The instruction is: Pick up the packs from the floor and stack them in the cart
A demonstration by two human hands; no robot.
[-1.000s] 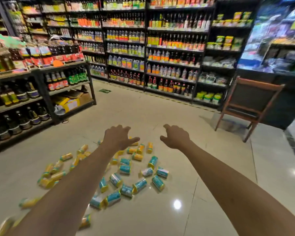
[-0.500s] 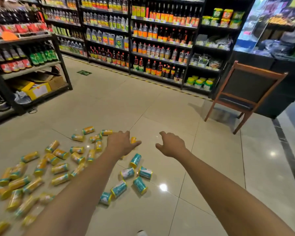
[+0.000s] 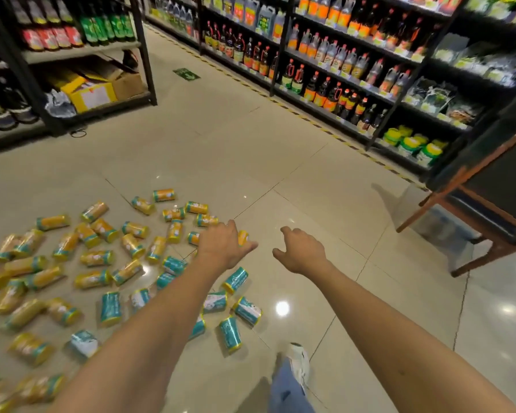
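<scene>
Several yellow packs (image 3: 93, 258) lie scattered over the tiled floor at the left. Several teal packs (image 3: 235, 279) lie nearer me, below my arms. My left hand (image 3: 222, 247) hangs above the right edge of the pile, fingers loosely spread, holding nothing. My right hand (image 3: 302, 251) is out beside it over bare tile, fingers apart and empty. No cart is in view.
A shelf rack (image 3: 143, 55) with bottles and cardboard boxes stands at the back left. A long wall of bottle shelves (image 3: 340, 73) runs along the back right. A wooden chair (image 3: 486, 201) stands at the right. My foot in a white shoe (image 3: 298, 362) is on the tile below.
The view has tilted down and moved closer to the pile. More yellow packs show at the left. My foot has stepped into view; both hands stay outstretched and empty.
</scene>
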